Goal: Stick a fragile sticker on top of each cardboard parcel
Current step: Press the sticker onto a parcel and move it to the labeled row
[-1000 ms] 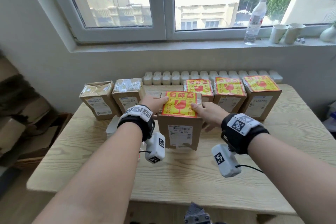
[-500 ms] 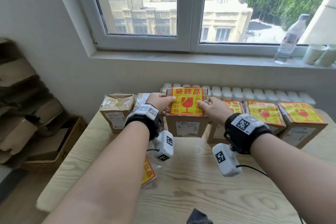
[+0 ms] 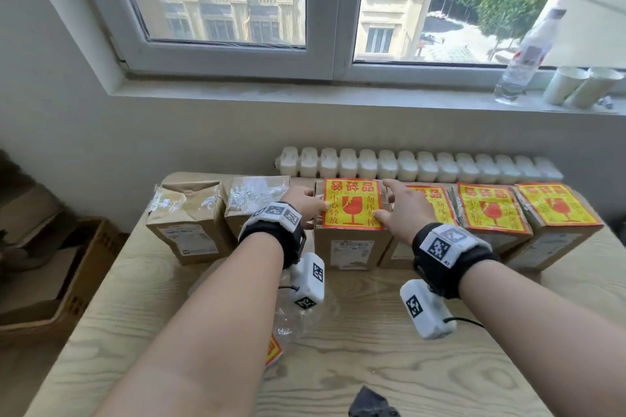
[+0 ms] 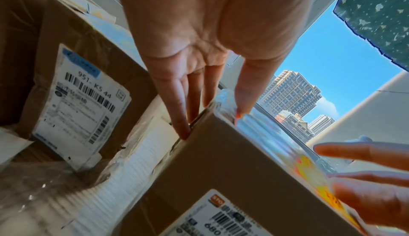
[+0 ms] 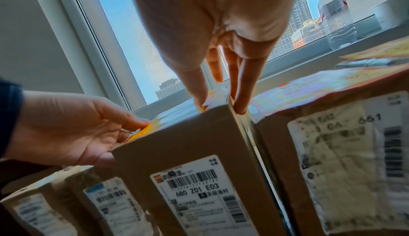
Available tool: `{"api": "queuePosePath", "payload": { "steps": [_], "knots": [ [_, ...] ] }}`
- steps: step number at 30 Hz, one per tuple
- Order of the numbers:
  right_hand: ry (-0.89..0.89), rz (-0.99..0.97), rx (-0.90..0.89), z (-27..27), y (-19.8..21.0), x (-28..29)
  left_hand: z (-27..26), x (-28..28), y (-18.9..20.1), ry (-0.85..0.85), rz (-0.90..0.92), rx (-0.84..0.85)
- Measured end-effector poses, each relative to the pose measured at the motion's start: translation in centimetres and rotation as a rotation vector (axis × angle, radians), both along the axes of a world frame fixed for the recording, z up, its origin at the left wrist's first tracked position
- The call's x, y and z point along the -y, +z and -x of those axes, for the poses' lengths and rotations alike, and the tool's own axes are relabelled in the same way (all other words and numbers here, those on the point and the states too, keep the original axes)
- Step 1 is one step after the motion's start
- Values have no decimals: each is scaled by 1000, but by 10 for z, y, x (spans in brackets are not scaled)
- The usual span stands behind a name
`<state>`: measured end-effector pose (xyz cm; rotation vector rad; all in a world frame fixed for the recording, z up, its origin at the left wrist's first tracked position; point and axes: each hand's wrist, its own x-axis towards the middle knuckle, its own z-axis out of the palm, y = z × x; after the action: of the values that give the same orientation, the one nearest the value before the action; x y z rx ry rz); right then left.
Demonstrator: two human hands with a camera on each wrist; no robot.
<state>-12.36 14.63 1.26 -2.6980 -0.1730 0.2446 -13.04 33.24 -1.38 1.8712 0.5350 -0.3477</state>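
A row of cardboard parcels is seen along the far edge of the bench (image 3: 372,366), just in front of a white radiator (image 3: 420,166). The middle parcel (image 3: 352,247) is held between both hands: the left hand (image 3: 305,203) is laid against its left side with the thumb on the top edge, fingers straight down the wall as shown in the left wrist view; the right hand (image 3: 403,210) is set on its right top edge, thumb on top and fingers slipped into the gap beside the next parcel (image 3: 403,250). The grip is a light clamp by straight fingers, not a curl. A yellow and red sticker (image 3: 351,202) is already laid flat on this parcel's top, its text upright towards the person. The parcel is judged light and stiff, with sides firm enough to be squeezed; the taped top looks glossy and possibly slippery, so the side walls near the top are the better hold. Its long axis appears to run front to back, the shipping label facing the person. Three parcels to the right carry stickers; the two plain parcels (image 3: 189,223) on the left are bare. Spare stickers (image 3: 272,350) lie near the front edge.
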Motion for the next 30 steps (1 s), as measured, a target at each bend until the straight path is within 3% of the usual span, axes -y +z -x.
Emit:
{"api": "queuePosePath", "payload": {
  "steps": [8, 20, 30],
  "knots": [
    [19, 86, 49, -5, -6, 2, -8, 1, -5, -52, -42, 38],
    [5, 24, 101, -10, -2, -11, -7, -8, -3, -23, -192, 110],
    [197, -94, 184, -13, 7, -87, 7, -85, 13, 150, -327, 144]
  ]
}}
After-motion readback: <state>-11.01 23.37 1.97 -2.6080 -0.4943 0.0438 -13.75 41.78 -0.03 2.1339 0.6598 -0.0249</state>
